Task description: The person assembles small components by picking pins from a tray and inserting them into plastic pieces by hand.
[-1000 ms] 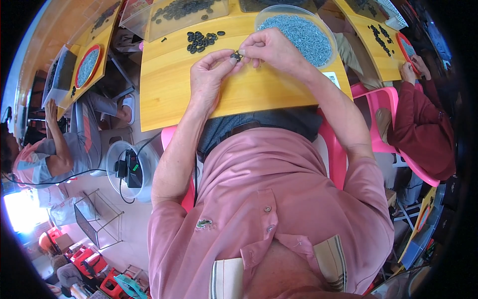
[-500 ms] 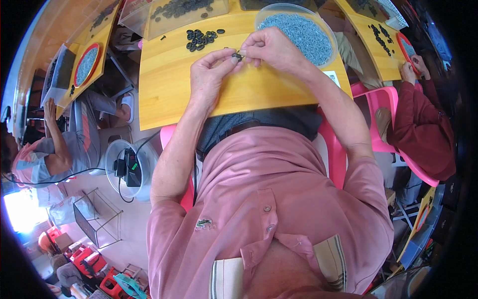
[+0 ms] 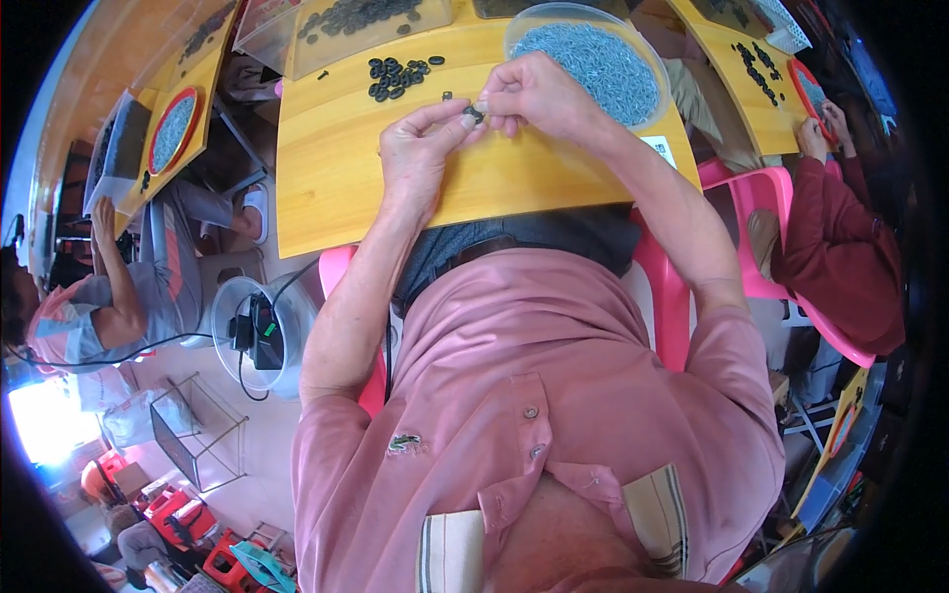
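Two bare hands are close together over one yellow wooden table (image 3: 331,188). The left hand (image 3: 417,148) pinches one small dark lumpy piece (image 3: 474,115) between thumb and finger. The right hand (image 3: 537,94) has its thumb and finger pinched on the right end of that same piece. The piece is in front of the person, near the middle of the table. Its long side seems to tip a little down to the right, but fingers hide much of it, so I can't tell which end is the front. One tiny dark bit (image 3: 447,96) is just past the left fingers. Farther back is one bunch of black round ring-like parts (image 3: 397,77), more than twelve, too crowded to count surely. One small black peg-like bit (image 3: 323,75) lies left of them. One round clear bowl (image 3: 663,107) of blue-gray metal bits (image 3: 603,74) is just beside the right hand, near the table's right edge. There is room left of the left hand, and some toward the near edge.
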`<state>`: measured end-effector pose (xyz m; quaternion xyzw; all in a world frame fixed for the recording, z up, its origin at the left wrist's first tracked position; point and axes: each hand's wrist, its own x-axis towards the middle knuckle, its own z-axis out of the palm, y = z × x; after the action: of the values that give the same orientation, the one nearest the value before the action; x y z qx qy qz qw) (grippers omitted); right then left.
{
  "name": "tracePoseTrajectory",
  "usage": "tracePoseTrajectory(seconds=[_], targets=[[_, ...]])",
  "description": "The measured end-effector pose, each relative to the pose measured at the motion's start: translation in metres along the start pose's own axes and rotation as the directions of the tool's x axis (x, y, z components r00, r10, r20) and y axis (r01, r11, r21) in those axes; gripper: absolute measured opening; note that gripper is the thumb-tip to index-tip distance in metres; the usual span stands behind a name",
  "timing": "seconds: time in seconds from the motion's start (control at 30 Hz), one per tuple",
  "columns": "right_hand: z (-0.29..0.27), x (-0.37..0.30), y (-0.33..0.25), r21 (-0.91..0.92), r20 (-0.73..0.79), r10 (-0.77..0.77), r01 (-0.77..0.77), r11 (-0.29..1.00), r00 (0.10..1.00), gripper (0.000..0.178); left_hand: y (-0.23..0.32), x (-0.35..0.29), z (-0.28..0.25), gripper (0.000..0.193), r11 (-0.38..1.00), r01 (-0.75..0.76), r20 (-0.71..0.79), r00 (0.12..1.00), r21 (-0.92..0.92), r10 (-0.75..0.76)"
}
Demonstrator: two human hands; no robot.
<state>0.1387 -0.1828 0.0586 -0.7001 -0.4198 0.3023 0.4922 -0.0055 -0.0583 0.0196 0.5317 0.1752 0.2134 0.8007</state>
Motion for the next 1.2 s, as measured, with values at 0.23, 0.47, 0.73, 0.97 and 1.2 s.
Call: tracePoseTrajectory(seconds=[0.23,0.47,0.73,0.97,1.2], targets=[[-0.001,-0.001,0.0,0.133,0.013,0.036,-0.037,0.99,0.999,0.017,0.004,-0.003,0.006,0.028,1.0,0.007,-0.035,0.999,-0.005,-0.007],[-0.001,-0.002,-0.001,0.088,0.015,0.014,-0.016,0.996,1.0,0.016,0.005,-0.004,0.005,0.029,0.999,-0.023,-0.023,0.999,0.034,0.024],[-0.011,-0.001,-0.004,0.195,0.077,0.002,-0.017,0.981,0.997,0.016,0.005,0.003,-0.001,0.033,0.911,-0.277,0.177,0.957,0.306,0.232],[-0.008,-0.003,-0.005,0.203,0.098,0.046,-0.065,0.977,0.994,0.017,0.006,0.0,-0.005,0.033,0.821,-0.369,0.207,0.929,0.435,0.307],[-0.006,-0.003,-0.005,0.254,0.123,0.032,-0.062,0.965,0.992,0.02,0.002,0.002,-0.009,0.031,0.85,-0.369,0.156,0.929,0.376,0.334]])
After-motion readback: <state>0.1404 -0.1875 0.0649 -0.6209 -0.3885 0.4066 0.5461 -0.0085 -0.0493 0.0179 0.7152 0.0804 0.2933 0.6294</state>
